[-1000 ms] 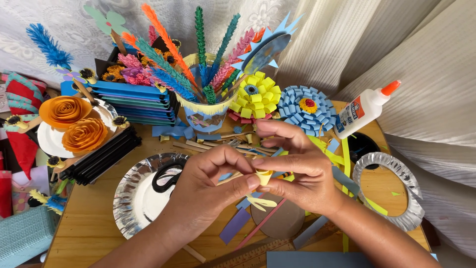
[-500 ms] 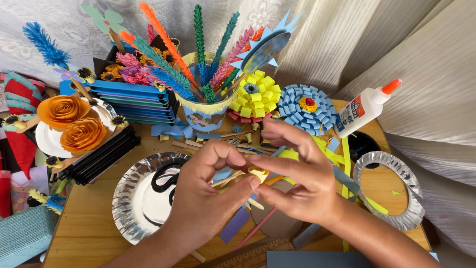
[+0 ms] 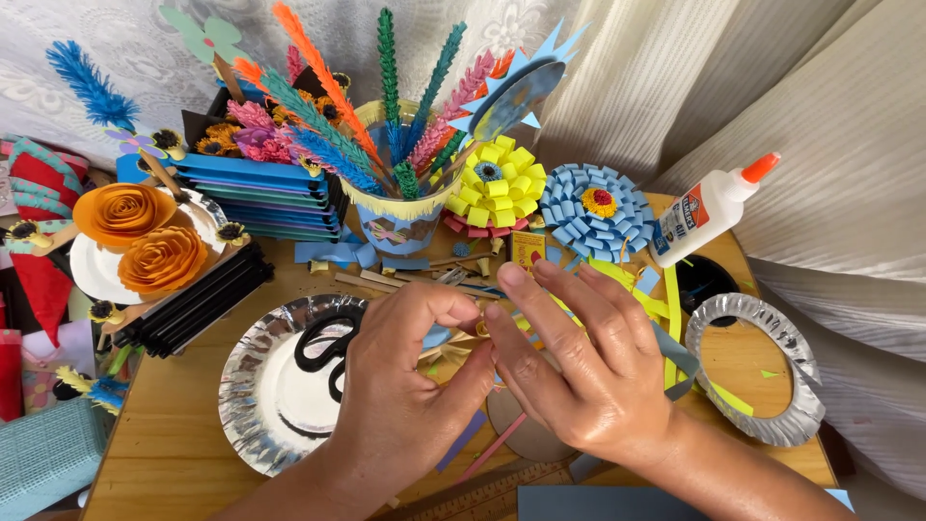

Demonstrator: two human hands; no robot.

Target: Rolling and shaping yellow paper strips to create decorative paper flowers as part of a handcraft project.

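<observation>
paper piece: small yellowish bit (image 3: 479, 326), pinched between both hands at their meeting point; mostly hidden, long axis can't tell.
left hand (image 3: 400, 386): thumb + forefinger closed narrow on the bit, from its left.
right hand (image 3: 579, 371): fingers extended over it, thumb tip touching; about equally near.
near left hand: silver paper plate (image 3: 246, 386) w/ black scissors (image 3: 323, 342) on it.
near right hand: yellow strips (image 3: 670, 323), silver plate ring (image 3: 772, 371).
beyond hands: cup of paper stems (image 3: 400, 217), yellow flower (image 3: 497, 188), blue flower (image 3: 593, 207), glue bottle (image 3: 709, 207).
surface: wooden bench (image 3: 164, 434), crowded; little free room around hands.
backdrop: pale curtain (image 3: 849, 116).
</observation>
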